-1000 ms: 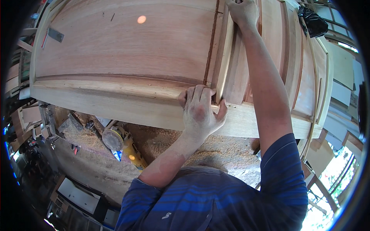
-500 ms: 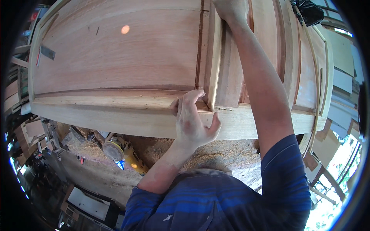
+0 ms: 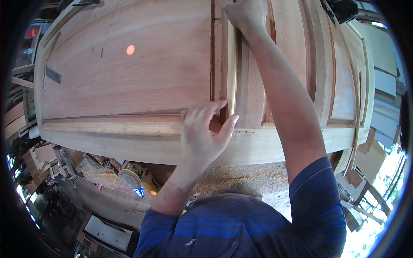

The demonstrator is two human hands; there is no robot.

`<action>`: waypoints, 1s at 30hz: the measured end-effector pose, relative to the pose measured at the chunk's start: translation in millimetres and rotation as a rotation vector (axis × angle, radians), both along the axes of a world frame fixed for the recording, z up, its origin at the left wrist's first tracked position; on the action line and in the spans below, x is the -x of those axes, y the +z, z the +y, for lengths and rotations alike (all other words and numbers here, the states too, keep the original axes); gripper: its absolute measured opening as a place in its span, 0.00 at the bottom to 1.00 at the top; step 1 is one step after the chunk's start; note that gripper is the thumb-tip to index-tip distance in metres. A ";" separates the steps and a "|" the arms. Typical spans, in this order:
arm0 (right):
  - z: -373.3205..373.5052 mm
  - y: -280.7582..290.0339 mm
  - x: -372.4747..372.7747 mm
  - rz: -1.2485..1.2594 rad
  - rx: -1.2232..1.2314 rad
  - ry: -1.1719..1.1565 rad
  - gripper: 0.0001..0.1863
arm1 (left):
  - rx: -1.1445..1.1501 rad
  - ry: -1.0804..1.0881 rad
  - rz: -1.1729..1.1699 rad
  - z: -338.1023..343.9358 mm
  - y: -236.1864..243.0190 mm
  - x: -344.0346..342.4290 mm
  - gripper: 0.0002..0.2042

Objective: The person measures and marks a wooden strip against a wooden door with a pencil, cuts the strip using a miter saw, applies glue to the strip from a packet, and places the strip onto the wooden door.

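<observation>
A large wooden panel door [image 3: 150, 77] lies flat before me. A narrow wooden moulding strip [image 3: 231, 56] runs across it, front to back, beside the broad left panel. My left hand [image 3: 198, 133] is at the strip's near end, index finger on its left side and thumb on its right, the other fingers bent and slightly blurred. Reaching far forward, my right hand [image 3: 247, 15] curls over the strip's far part; the upper edge cuts off some of its fingers.
A small metal-bladed square [image 3: 53, 75] rests at the door's left end. A thin long strip [image 3: 353, 77] lies along the right end, near a black plastic bag [image 3: 343, 9]. Below the near edge are a yellow-and-black power tool [image 3: 131, 177] and sawdust [image 3: 241, 178].
My left hand has moved left, and its thumb has come in against the strip's end. My right hand has shifted left and slightly nearer. The door sits lower in view.
</observation>
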State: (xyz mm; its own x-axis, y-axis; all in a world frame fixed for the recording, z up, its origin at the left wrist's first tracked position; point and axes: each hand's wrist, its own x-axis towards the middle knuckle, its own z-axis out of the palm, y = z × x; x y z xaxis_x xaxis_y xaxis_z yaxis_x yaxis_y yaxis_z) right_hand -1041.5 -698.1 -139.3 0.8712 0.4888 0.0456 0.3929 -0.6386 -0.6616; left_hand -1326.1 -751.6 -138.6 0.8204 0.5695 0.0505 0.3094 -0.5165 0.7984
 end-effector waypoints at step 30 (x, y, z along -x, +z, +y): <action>6.6 -37.5 -22.4 -0.270 0.035 -0.018 0.27 | -0.124 0.086 0.008 -4.5 -2.8 -9.3 0.16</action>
